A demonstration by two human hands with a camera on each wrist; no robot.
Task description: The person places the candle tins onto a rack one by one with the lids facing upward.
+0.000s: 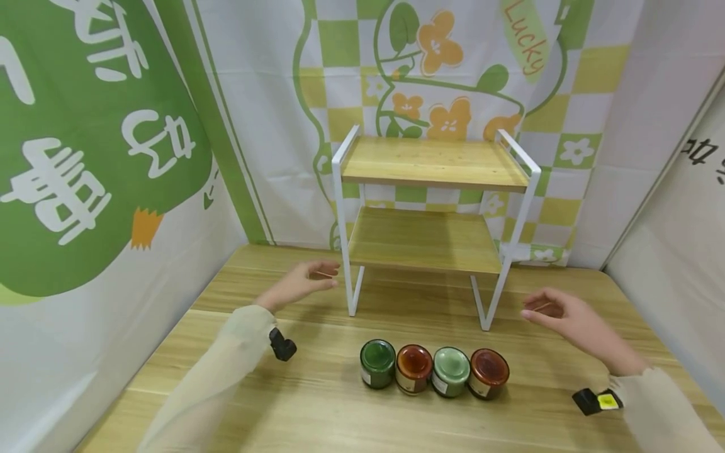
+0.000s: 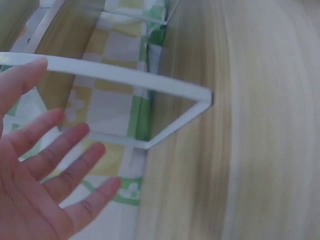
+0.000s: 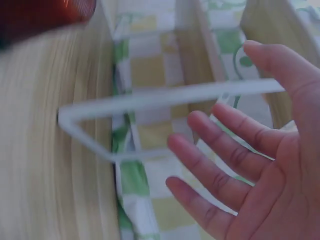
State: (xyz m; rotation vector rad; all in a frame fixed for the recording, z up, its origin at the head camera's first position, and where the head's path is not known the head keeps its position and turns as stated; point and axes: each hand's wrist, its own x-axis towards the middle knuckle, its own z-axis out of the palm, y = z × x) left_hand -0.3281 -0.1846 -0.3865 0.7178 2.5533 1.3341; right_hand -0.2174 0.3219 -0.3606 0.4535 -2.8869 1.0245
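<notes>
A two-tier shelf with wooden boards and a white metal frame stands on the table. My left hand is just left of its left legs, fingers spread with nothing in them, as the left wrist view shows the hand beside the white frame. To the right of the shelf, my right hand hovers empty, farther from the frame. In front of the shelf a row of glass jars stands: a dark green jar, a red-brown jar, a pale green jar and a darker red-brown jar.
The wooden table reaches to a printed cloth hanging behind the shelf. Cloth walls stand at the left and right sides. In the right wrist view, part of a red-brown jar shows at the upper left.
</notes>
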